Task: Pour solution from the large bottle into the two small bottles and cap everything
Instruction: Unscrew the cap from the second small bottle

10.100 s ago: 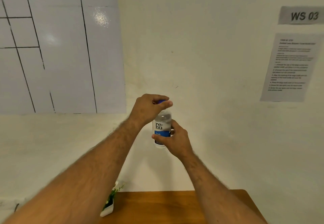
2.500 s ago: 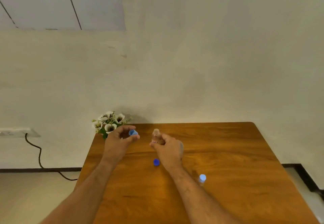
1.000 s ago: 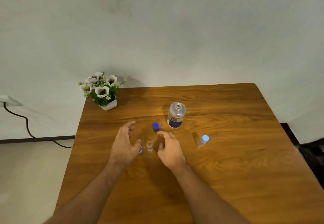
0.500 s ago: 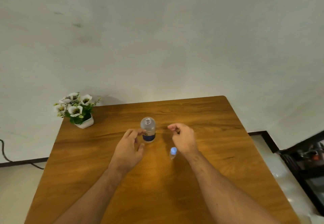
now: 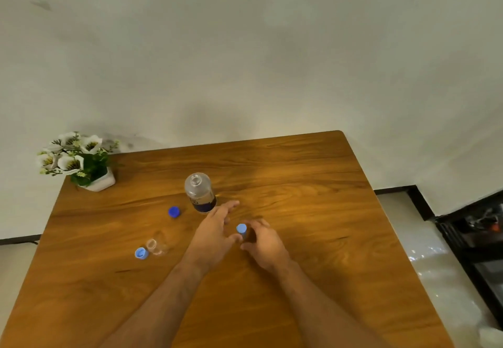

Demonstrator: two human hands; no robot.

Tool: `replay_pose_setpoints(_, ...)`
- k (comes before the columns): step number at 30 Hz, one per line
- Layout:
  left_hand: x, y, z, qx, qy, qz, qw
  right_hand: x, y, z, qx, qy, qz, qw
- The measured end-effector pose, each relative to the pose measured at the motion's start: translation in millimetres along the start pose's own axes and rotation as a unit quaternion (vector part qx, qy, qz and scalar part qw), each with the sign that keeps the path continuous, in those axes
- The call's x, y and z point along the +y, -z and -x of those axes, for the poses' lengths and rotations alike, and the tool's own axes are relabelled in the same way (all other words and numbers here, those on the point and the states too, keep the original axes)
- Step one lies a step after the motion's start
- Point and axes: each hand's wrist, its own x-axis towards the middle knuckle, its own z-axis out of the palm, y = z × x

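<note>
The large clear bottle (image 5: pixel 200 192) with a blue label stands uncapped mid-table, and its dark blue cap (image 5: pixel 174 211) lies to its left. A small clear bottle (image 5: pixel 155 246) stands open further left, with a light blue cap (image 5: pixel 141 253) beside it. The second small bottle (image 5: pixel 241 230) wears its light blue cap and stands between my hands. My right hand (image 5: pixel 265 241) curls its fingers and thumb around it. My left hand (image 5: pixel 216 232) is spread, its thumb close to that bottle and its fingertips near the large bottle's base.
A white pot of artificial flowers (image 5: pixel 81 162) sits at the far left corner of the wooden table (image 5: pixel 313 184). A white wall rises behind the table. A dark shelf unit (image 5: pixel 479 233) stands on the floor to the right.
Both hands have drawn in around the capped small bottle, and my right hand has closed on it. My left hand has left the large bottle's side. The view has shifted.
</note>
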Motion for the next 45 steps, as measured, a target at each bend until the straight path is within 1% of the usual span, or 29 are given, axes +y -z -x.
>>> replay_pose_setpoints(6, 3.9, -8.5, -10.6, -0.026, 0.021, -0.063, 0.997, -5.8, 0.5, 0.6, 0.01, 0.003, -0.022, 1.0)
replay_pose_setpoints(9, 9.8, 0.2, -11.0, -0.009, 0.002, -0.035, 0.999, -12.2, 13.6, 3.6, 0.003, 0.009, -0.05, 0.999)
replay_pose_setpoints(12, 24.5, 23.5, -13.8, 0.018, -0.025, -0.007, 1.0, -30.8, 30.4, 3.8, 0.003, 0.016, -0.107, 0.994)
replay_pose_setpoints(16, 55.9, 67.8, -19.8, 0.041, -0.063, -0.013, 0.997, -74.1, 59.2, 11.9, 0.021, 0.048, -0.235, 0.971)
replay_pose_setpoints(19, 82.7, 100.2, -21.3, 0.064, -0.08, 0.009, 0.995, -111.2, 79.5, 17.8, 0.015, 0.067, -0.303, 0.951)
replay_pose_setpoints(22, 106.6, 132.3, -21.8, 0.091, -0.127, 0.035, 0.987, -146.2, 99.8, 18.2, 0.003, 0.09, -0.341, 0.936)
replay_pose_setpoints(29, 175.0, 205.6, -16.5, 0.124, -0.202, 0.125, 0.963, -221.9, 158.5, 34.4, 0.017, 0.2, -0.401, 0.894)
replay_pose_setpoints(34, 204.0, 241.5, -9.0, 0.108, -0.238, 0.203, 0.944, -258.3, 188.9, 44.9, 0.008, 0.231, -0.401, 0.886)
replay_pose_setpoints(36, 208.3, 251.1, -8.3, 0.073, -0.235, 0.233, 0.941, -266.4, 195.9, 49.1, 0.004, 0.236, -0.381, 0.894)
replay_pose_setpoints(38, 210.8, 256.4, -7.8, 0.05, -0.223, 0.232, 0.945, -270.2, 198.3, 50.2, 0.017, 0.236, -0.35, 0.906)
replay_pose_setpoints(40, 212.7, 257.8, -7.4, 0.069, -0.207, 0.207, 0.954, -272.0, 196.8, 49.6, 0.04, 0.228, -0.334, 0.914)
replay_pose_setpoints(43, 213.1, 255.6, -9.7, 0.1, -0.193, 0.209, 0.953, -273.6, 191.2, 47.2, 0.073, 0.22, -0.332, 0.914)
replay_pose_setpoints(45, 209.9, 256.6, -11.4, 0.135, -0.169, 0.209, 0.954, -274.8, 187.8, 46.7, 0.091, 0.214, -0.325, 0.917)
